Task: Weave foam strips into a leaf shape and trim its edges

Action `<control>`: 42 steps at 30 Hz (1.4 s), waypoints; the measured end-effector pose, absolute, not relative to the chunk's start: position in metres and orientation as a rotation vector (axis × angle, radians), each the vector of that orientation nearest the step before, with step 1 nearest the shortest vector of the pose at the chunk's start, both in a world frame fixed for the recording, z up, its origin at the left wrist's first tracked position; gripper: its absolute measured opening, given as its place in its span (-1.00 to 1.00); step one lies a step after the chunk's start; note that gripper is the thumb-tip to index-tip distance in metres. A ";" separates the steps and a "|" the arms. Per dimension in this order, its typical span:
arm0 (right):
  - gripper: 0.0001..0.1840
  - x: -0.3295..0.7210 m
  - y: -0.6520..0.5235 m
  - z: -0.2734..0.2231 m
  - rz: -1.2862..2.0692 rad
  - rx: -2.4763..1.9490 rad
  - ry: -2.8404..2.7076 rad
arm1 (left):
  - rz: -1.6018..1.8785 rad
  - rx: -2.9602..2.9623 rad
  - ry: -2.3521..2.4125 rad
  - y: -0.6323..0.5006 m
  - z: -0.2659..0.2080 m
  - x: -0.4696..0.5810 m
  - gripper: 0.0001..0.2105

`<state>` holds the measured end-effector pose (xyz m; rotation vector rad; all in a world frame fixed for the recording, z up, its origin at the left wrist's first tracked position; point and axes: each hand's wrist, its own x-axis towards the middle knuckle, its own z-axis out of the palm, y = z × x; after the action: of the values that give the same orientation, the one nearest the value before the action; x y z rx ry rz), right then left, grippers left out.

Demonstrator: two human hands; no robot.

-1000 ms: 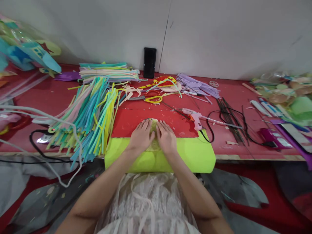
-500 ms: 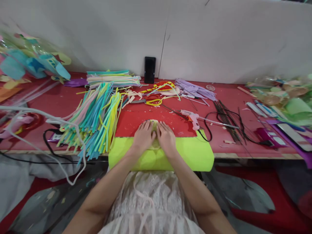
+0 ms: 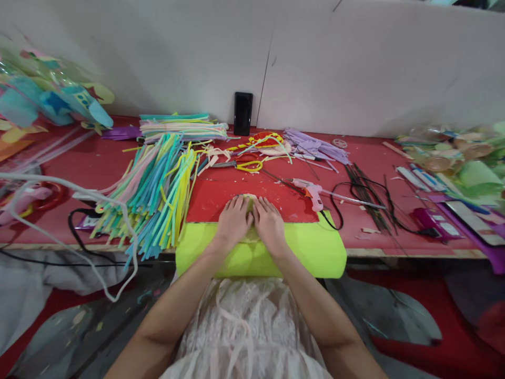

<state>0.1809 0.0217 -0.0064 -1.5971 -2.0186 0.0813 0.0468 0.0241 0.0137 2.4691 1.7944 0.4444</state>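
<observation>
My left hand (image 3: 234, 219) lies flat with fingers stretched out, pressing down on a pale yellowish piece (image 3: 250, 237) that my hands mostly cover. Beside it my right hand (image 3: 269, 221) rests flat on the same piece, the two thumbs almost meeting. Under both hands is a red sheet (image 3: 205, 202), and a bright yellow-green sheet (image 3: 311, 247) hangs over the table's front edge toward my lap. What exactly the pale piece is, I cannot make out.
Pipe cleaners (image 3: 158, 179) are heaped to the left. A pink glue gun (image 3: 313, 193) lies at right, near thin dark sticks (image 3: 366, 195). Yellow-handled scissors (image 3: 248, 166) lie beyond my hands. A black phone (image 3: 243, 113) leans on the wall. A white cable (image 3: 130, 226) loops at left.
Both hands stay flat in nearly the same place on the pale piece. Only a very slight shift of the view shows.
</observation>
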 end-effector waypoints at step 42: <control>-0.56 0.180 0.020 -0.002 0.100 -1.625 -2.032 | 0.484 2.502 1.783 0.025 0.014 0.047 -0.56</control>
<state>0.1800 0.0197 -0.0021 -1.6247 -2.0322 0.1000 0.0471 0.0255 0.0144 2.5017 1.7830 0.4844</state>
